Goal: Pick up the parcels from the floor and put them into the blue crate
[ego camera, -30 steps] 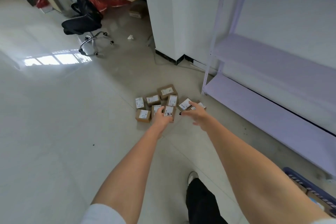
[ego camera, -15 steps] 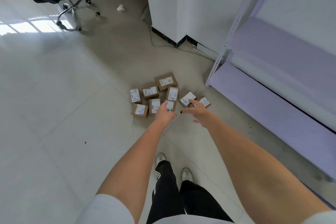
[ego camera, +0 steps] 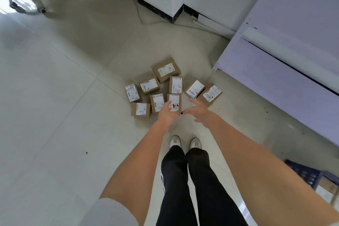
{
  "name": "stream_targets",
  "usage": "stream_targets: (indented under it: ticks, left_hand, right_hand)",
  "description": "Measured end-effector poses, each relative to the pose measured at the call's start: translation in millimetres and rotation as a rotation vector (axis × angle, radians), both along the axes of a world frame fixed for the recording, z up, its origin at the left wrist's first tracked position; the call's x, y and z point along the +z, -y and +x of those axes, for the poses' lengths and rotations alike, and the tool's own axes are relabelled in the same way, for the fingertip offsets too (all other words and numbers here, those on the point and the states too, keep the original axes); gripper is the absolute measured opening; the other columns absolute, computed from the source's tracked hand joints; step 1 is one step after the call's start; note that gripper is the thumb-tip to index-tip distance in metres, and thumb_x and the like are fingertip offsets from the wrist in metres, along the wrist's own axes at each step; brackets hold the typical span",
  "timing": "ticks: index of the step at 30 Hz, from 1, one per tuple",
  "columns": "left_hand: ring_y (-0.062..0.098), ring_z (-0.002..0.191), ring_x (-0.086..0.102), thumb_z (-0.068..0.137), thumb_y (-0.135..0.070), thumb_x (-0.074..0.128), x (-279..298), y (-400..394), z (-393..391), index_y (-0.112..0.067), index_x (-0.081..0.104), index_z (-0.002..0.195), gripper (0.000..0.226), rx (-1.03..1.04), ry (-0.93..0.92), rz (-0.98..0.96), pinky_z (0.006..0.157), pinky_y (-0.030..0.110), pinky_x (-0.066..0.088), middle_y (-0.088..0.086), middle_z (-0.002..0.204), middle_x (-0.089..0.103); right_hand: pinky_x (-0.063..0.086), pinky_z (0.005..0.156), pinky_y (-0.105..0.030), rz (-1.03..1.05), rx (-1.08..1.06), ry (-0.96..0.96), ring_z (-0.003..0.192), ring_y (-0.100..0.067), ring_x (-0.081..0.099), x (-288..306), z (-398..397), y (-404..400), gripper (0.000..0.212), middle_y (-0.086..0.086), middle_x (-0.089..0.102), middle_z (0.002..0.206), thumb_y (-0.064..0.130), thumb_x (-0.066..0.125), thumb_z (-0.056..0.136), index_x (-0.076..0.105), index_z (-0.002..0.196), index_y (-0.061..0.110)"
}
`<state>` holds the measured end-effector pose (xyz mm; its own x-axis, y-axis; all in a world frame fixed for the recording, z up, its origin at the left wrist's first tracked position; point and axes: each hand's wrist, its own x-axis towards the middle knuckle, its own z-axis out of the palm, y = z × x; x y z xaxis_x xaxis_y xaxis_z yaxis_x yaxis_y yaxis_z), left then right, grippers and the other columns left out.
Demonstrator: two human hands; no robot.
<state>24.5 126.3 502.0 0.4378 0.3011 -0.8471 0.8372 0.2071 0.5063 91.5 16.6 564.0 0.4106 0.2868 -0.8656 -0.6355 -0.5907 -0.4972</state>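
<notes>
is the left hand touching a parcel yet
Cannot tell. In the head view the left hand overlaps the near edge of a labelled parcel, but from above, contact and hovering look alike.

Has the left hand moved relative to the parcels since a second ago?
No. The left hand still overlaps the same near parcel in the cluster.

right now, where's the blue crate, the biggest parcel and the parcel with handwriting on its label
blue crate point(ego camera: 310, 174): head view, dark lattice side wall
biggest parcel point(ego camera: 166, 69): head view, middle of its top
handwritten parcel point(ego camera: 132, 92): head view, white label
</notes>
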Motion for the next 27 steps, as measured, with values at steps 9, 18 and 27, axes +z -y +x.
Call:
stream_targets:
  ticks: [9,18,27]
  left_hand:
    - [0.026,0.128,0.046,0.084,-0.005,0.062,-167,-8,40,-0.016,0.033,0.144,0.068,-0.049,-0.041,0.024,0.107,0.033,0.039,0.010,0.140,0.047]
    - [0.027,0.126,0.050,0.086,-0.002,0.058,-377,-51,77,-0.013,0.030,0.144,0.065,-0.073,-0.089,0.134,0.105,0.041,0.042,0.011,0.139,0.049]
    - [0.030,0.127,0.048,0.088,-0.009,0.057,-475,-61,90,-0.014,0.015,0.149,0.074,-0.120,-0.173,0.265,0.100,0.040,0.047,0.011,0.146,0.041]
  right_hand:
    - [0.039,0.098,-0.038,-0.061,0.003,-0.058,0.124,-0.024,0.042,-183,48,-16,0.073,-0.007,0.048,0.136,0.006,0.066,0.081,0.034,0.145,0.024]
    - [0.036,0.109,-0.040,-0.074,0.022,-0.042,0.134,-0.024,0.035,-408,87,-42,0.076,-0.006,0.029,0.153,0.004,0.062,0.084,0.027,0.148,0.022]
    - [0.040,0.097,-0.040,-0.143,0.080,-0.061,0.130,-0.028,0.043,-529,91,-72,0.065,-0.010,0.043,0.144,0.008,0.050,0.093,0.019,0.148,0.018]
